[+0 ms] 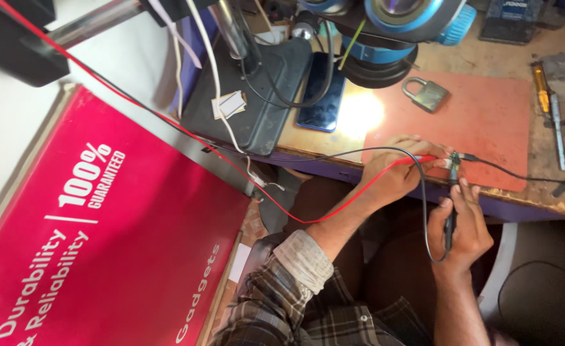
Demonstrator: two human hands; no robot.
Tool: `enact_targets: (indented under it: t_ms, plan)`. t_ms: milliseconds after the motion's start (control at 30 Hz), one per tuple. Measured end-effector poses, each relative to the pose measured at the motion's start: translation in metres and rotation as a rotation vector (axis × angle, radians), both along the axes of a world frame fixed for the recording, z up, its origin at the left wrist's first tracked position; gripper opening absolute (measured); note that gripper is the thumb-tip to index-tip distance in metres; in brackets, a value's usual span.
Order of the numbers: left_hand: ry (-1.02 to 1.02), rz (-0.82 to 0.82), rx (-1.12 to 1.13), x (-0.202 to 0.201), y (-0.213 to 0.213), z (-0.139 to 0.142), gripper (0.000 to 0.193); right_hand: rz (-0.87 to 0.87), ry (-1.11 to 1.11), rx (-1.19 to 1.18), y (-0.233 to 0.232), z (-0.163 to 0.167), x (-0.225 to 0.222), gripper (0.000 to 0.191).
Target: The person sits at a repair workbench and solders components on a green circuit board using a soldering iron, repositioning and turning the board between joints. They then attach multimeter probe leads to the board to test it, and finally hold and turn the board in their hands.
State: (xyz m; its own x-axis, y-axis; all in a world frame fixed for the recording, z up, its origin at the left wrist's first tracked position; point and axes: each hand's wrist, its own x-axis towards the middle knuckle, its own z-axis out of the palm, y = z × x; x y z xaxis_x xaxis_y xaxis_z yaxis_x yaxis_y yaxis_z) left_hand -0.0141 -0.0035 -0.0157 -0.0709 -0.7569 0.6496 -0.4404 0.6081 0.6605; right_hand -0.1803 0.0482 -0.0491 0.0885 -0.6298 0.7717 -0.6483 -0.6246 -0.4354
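Two slim test probes meet at a small part on the salmon-pink rubber work mat [487,122].
Left hand [394,170] fingers clamp the red-leaded probe [423,158], right hand [465,224] the black-leaded probe [450,221]; pencil grips steady both tips.

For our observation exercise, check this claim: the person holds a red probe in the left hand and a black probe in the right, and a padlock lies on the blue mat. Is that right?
Not quite. The head view shows the padlock on a reddish-orange mat, not blue. The left hand does hold the red probe, the right hand the black probe.

L hand [394,168] fisted, forearm extended; R hand [463,224] pinch grip, fingers curled.
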Motion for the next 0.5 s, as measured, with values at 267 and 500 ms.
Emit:
enact_targets:
  t_ms: [267, 500]
  plan:
    - [0.056, -0.001, 0.029, -0.003, 0.000, -0.001, 0.009, -0.007, 0.008, -0.012, -0.001, -0.001, 0.000, 0.016]
    - [-0.050, 0.025, -0.015, 0.001, 0.000, 0.000, 0.022, -0.025, 0.008, -0.003, 0.001, 0.008, 0.003, 0.019]
